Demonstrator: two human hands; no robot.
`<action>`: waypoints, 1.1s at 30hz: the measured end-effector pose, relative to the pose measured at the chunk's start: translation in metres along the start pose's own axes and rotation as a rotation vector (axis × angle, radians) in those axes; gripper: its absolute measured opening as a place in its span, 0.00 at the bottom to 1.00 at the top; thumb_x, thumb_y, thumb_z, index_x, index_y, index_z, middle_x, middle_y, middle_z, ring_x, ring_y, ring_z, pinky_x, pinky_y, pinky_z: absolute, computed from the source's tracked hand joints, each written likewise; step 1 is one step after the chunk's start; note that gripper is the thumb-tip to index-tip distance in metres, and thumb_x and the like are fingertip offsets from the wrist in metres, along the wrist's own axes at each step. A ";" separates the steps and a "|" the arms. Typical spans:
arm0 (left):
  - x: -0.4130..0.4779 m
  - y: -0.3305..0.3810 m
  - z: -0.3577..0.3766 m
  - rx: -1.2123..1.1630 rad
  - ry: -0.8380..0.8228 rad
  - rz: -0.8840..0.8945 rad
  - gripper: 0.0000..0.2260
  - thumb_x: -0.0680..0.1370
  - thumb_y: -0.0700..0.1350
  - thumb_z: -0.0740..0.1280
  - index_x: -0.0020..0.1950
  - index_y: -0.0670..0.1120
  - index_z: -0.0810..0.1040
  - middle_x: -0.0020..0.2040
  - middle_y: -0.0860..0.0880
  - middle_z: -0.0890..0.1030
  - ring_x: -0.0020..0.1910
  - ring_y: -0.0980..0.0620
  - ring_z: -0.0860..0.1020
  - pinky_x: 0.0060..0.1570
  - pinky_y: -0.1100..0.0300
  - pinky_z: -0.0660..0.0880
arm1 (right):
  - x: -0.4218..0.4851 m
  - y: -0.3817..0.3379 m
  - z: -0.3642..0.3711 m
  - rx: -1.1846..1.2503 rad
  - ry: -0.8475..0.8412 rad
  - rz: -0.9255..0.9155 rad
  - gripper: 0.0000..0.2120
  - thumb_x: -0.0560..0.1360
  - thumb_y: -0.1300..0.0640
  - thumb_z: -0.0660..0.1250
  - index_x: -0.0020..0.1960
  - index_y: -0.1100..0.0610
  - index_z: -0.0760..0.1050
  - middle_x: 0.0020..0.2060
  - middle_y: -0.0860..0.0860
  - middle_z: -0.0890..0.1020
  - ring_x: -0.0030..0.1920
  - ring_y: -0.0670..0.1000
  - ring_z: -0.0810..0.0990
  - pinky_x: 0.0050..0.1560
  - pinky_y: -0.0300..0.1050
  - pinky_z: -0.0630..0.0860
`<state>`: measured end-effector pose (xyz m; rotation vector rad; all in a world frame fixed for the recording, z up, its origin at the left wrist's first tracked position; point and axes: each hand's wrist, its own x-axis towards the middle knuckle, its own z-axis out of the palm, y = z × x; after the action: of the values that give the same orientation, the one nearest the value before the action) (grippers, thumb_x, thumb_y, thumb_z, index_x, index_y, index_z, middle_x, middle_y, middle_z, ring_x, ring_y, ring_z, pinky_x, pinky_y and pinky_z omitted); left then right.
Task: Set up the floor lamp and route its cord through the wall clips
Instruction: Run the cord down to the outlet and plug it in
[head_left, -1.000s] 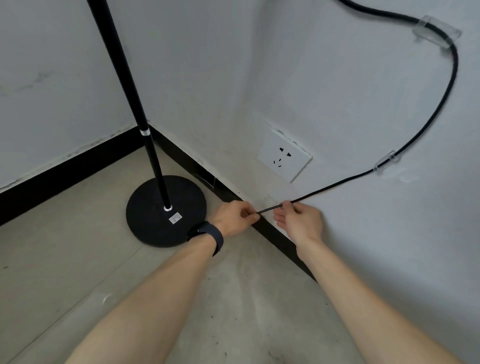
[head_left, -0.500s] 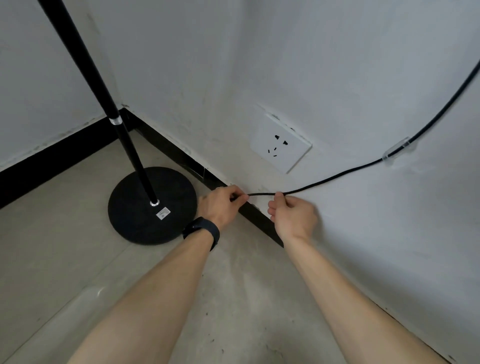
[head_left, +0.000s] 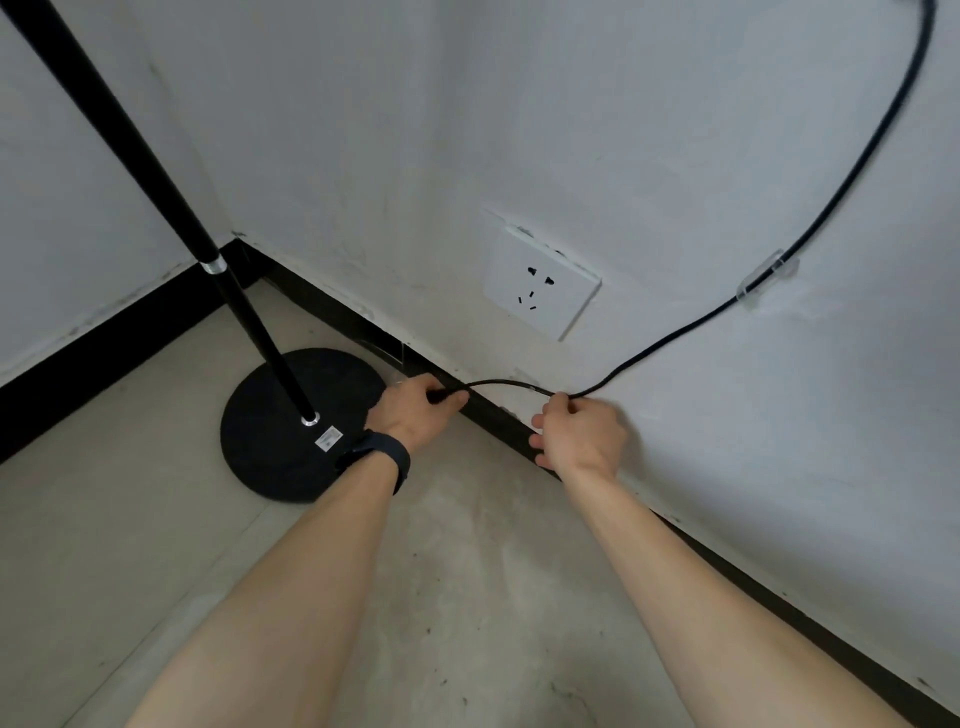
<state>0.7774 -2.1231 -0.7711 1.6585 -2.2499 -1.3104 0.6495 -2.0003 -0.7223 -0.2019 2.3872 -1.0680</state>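
Note:
The floor lamp stands in the room corner on its round black base (head_left: 270, 447), its black pole (head_left: 156, 176) rising to the upper left. A black cord (head_left: 675, 338) comes down the right wall through a clear wall clip (head_left: 766, 278) and sags low near the skirting. My left hand (head_left: 415, 410), with a dark band on the wrist, is shut on the cord's free end just above the skirting. My right hand (head_left: 582, 431) pinches the same cord a short way along it. The cord arches slightly between my two hands.
A white wall socket (head_left: 540, 286) sits on the wall above my hands. Black skirting (head_left: 104, 358) runs along both walls. The floor (head_left: 467, 597) is pale concrete.
My hands have moved apart along the cord, and the stretch between them now bows upward. The view has dropped, so the upper clip is out of frame.

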 end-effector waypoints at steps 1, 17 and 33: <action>0.000 -0.005 -0.002 -0.137 -0.041 -0.015 0.19 0.76 0.59 0.69 0.61 0.49 0.78 0.57 0.46 0.81 0.51 0.47 0.81 0.47 0.56 0.79 | 0.002 0.002 0.000 -0.012 0.006 -0.009 0.20 0.73 0.48 0.58 0.27 0.55 0.78 0.22 0.46 0.83 0.39 0.59 0.87 0.48 0.63 0.85; -0.004 0.046 -0.003 -0.791 0.045 -0.097 0.13 0.80 0.49 0.68 0.57 0.41 0.79 0.47 0.48 0.85 0.27 0.60 0.81 0.27 0.71 0.73 | 0.020 0.048 -0.021 -0.112 0.029 0.021 0.21 0.71 0.43 0.55 0.35 0.56 0.79 0.37 0.56 0.87 0.39 0.61 0.87 0.48 0.59 0.85; -0.024 0.064 0.002 -0.781 -0.036 -0.178 0.08 0.80 0.47 0.67 0.58 0.47 0.77 0.53 0.48 0.83 0.45 0.51 0.80 0.46 0.57 0.76 | 0.019 0.053 -0.060 -0.389 -0.070 -0.035 0.20 0.80 0.44 0.58 0.49 0.56 0.84 0.49 0.58 0.88 0.51 0.61 0.84 0.53 0.50 0.81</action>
<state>0.7379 -2.0982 -0.7212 1.5261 -1.3095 -1.9197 0.6067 -1.9316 -0.7349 -0.4102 2.5133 -0.5891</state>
